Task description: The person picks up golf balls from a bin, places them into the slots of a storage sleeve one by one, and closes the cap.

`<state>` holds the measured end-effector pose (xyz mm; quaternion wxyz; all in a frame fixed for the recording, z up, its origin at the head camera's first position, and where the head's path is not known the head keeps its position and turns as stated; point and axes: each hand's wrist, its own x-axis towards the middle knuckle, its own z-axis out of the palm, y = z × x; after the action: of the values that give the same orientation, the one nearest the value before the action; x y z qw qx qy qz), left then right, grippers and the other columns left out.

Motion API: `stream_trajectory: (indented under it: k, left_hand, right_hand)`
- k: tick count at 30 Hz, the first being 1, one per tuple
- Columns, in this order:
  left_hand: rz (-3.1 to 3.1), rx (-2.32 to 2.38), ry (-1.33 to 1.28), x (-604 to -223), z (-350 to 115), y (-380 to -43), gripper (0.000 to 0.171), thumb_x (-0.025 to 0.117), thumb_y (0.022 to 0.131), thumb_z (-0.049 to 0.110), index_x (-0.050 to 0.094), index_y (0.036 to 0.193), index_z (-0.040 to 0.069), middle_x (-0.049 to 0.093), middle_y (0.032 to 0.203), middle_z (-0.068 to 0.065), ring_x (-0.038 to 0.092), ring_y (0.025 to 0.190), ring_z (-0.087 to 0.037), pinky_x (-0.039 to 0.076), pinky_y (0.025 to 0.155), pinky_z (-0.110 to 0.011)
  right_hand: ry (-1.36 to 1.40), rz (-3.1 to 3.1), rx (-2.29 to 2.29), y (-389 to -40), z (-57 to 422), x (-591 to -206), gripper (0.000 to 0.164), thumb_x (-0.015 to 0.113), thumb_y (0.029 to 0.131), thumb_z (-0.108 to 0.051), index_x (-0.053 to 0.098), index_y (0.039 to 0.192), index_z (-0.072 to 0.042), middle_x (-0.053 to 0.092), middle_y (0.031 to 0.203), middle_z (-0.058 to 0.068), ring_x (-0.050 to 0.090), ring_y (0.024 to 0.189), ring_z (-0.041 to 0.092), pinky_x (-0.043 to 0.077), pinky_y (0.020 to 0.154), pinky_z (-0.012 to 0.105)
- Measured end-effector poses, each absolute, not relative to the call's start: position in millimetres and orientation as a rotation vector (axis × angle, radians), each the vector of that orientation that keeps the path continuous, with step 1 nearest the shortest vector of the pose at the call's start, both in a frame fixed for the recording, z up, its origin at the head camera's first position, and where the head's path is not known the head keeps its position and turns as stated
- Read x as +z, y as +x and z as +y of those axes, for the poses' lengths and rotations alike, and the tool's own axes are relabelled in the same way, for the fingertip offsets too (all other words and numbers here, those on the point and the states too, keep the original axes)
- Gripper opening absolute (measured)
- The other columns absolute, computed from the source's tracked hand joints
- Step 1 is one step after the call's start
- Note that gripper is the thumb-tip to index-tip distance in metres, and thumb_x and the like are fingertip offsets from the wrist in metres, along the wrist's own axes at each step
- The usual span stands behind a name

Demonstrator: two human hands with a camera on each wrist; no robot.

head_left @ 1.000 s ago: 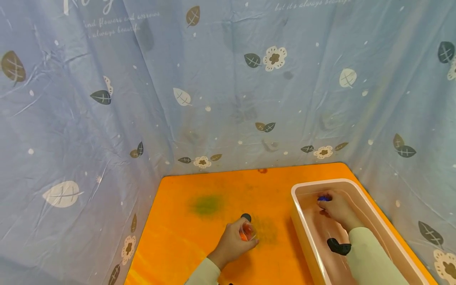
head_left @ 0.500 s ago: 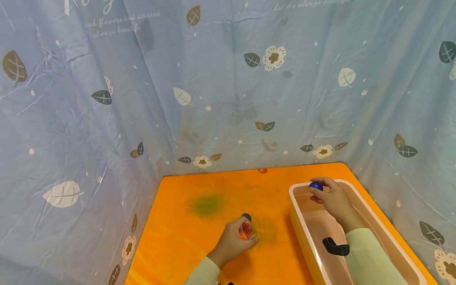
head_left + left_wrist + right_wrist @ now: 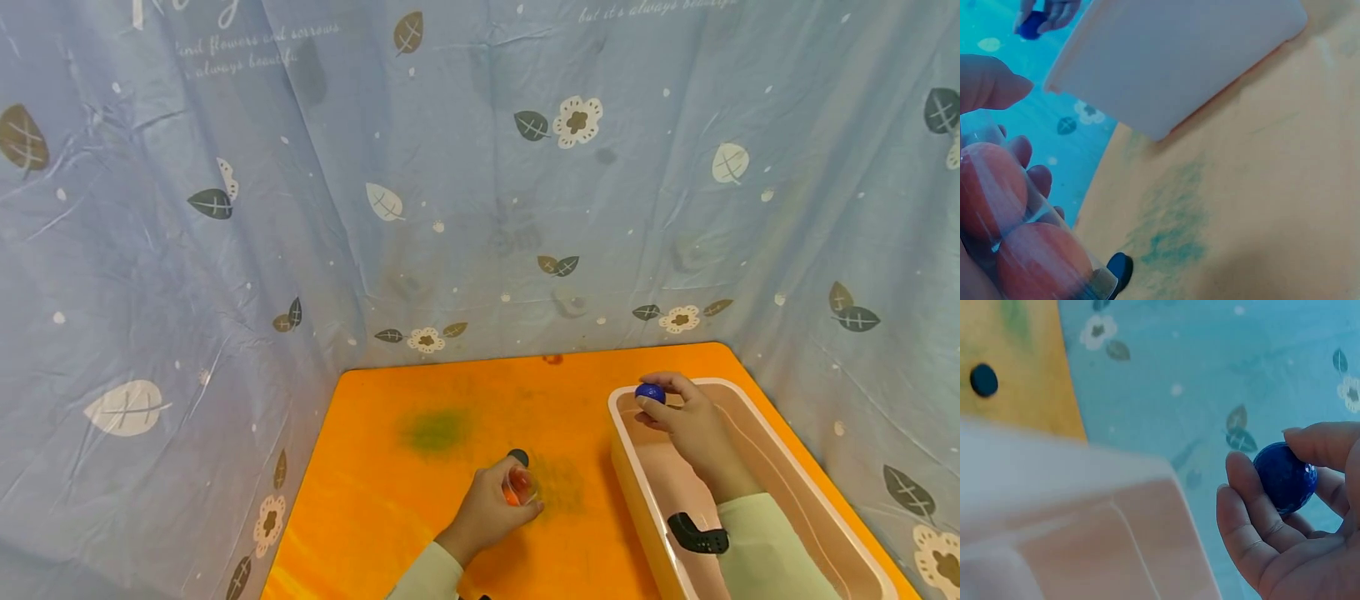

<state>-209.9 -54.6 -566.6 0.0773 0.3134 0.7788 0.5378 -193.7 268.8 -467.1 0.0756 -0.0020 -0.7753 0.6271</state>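
Note:
My left hand (image 3: pixel 483 512) grips a clear tube (image 3: pixel 531 487) low over the orange table. In the left wrist view two orange-red balls (image 3: pixel 1044 259) sit one behind the other inside the tube, the fingers wrapped round its wall. My right hand (image 3: pixel 697 433) pinches a blue golf ball (image 3: pixel 1285 478) between thumb and fingertips; its dimples show in the right wrist view. That hand is raised at the far left corner of the pale pink tub (image 3: pixel 637 479), with the golf ball about level with the rim. Just beyond my left fingers lies a dark round disc (image 3: pixel 518 457).
The tub stands along the right side of the orange table (image 3: pixel 375 500). Blue patterned cloth (image 3: pixel 465 167) hangs at the back and both sides. Green smudges mark the tabletop. A black band (image 3: pixel 697 535) is on my right wrist.
My right hand has lifted the blue golf ball from inside the tub up to its rim and shifted left. My left hand and the tube stay where they were.

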Motion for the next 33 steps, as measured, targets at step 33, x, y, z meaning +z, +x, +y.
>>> stream_trajectory:
  k: [33]
  left_hand:
    - [2.333,1.65,0.955,-568.1,-47.2,-213.8,0.027,0.078,0.081,0.024,0.056,0.096,0.023,0.062,0.083,0.005,0.059,0.067,-0.011,0.052,0.059,-0.028]
  right_hand:
    - [0.392,-2.422,1.994,-167.8,146.8,-482.6,0.026,0.066,0.092,-0.023,0.06,0.117,-0.019,0.055,0.113,0.009,0.063,0.081,0.034,0.054,0.07,0.039]
